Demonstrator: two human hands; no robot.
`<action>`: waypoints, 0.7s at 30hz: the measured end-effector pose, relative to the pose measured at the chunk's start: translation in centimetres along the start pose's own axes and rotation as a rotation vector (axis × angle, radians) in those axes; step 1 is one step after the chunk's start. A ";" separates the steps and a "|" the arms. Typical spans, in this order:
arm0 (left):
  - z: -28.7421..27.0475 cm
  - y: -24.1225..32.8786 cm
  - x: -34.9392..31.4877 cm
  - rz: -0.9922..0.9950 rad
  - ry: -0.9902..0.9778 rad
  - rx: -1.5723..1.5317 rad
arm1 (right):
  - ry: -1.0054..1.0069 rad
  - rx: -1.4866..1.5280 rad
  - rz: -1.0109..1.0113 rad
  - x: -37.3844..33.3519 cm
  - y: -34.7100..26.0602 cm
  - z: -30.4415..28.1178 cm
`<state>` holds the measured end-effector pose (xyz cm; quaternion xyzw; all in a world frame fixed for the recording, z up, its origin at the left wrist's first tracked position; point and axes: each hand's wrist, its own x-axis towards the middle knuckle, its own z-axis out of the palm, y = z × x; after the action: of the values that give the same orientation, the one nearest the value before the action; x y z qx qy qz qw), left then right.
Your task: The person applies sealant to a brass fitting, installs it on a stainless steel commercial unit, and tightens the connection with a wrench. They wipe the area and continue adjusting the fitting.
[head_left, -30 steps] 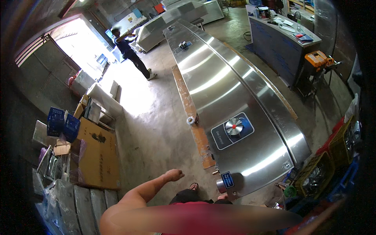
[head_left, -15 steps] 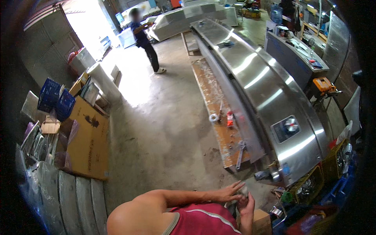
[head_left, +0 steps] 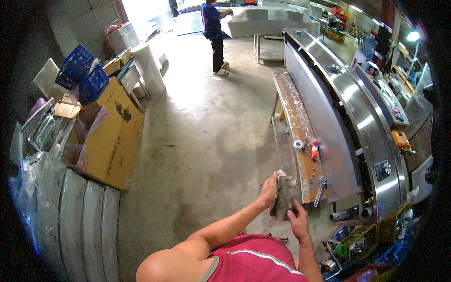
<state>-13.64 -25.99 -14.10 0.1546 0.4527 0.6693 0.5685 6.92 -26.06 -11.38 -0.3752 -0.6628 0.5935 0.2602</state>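
A dirty grey cloth [head_left: 284, 199] with a paler upper end hangs in front of me, its exact kind not clear. My left hand [head_left: 268, 191] grips its left edge with fingers closed. At the lower right edge of the cloth, my right hand [head_left: 299, 221] pinches it between thumb and fingers. Just beyond the hands stands a worn wooden bench [head_left: 306, 162]. On it lie an adjustable wrench [head_left: 320, 191], a red bottle-like item [head_left: 314, 148] and a roll of tape [head_left: 298, 144].
A long stainless-steel unit [head_left: 359, 110] runs along the right. Crates of metal parts [head_left: 369, 244] sit at the lower right. A large cardboard box [head_left: 114, 136], blue crates [head_left: 82, 75] and wrapped panels [head_left: 75, 202] line the left. Another person [head_left: 213, 37] stands at the back.
My hands have moved forward from close to my body, and the cloth is now spread between them. The view has turned right and tilted slightly.
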 end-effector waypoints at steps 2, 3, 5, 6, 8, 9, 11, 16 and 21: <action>0.5 0.2 -1.4 0.093 -0.252 0.310 | 0.140 -0.387 -0.276 1.0 -0.3 1.4; 0.8 0.2 -1.9 0.157 -0.364 0.464 | 0.120 -0.579 -0.351 1.9 -0.6 1.5; 2.5 -1.1 -2.8 0.320 -0.243 0.599 | 0.028 -0.770 -0.287 2.9 -0.3 3.7; 2.5 -1.3 -2.7 0.332 -0.151 0.479 | 0.073 -0.826 -0.344 3.5 -0.3 4.7; 1.9 -1.8 -1.9 0.274 -0.058 0.440 | 0.170 -0.880 -0.420 4.9 -0.8 5.4; 1.1 -2.0 -1.5 0.260 -0.030 0.478 | 0.130 -0.874 -0.432 4.8 -1.0 5.7; -0.3 -2.6 -1.3 0.345 0.000 0.447 | 0.029 -0.642 -0.362 4.7 -1.6 6.2; -3.4 -2.6 -0.5 0.265 0.026 0.392 | -0.148 -0.307 -0.298 3.8 -2.8 6.4; -2.7 0.5 -1.1 -0.075 -0.092 -0.135 | -0.247 -0.064 -0.355 3.6 -5.1 4.0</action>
<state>-15.57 -28.10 -14.90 0.1295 0.3857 0.6686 0.6225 0.70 -25.62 -7.38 -0.1854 -0.7639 0.5583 0.2654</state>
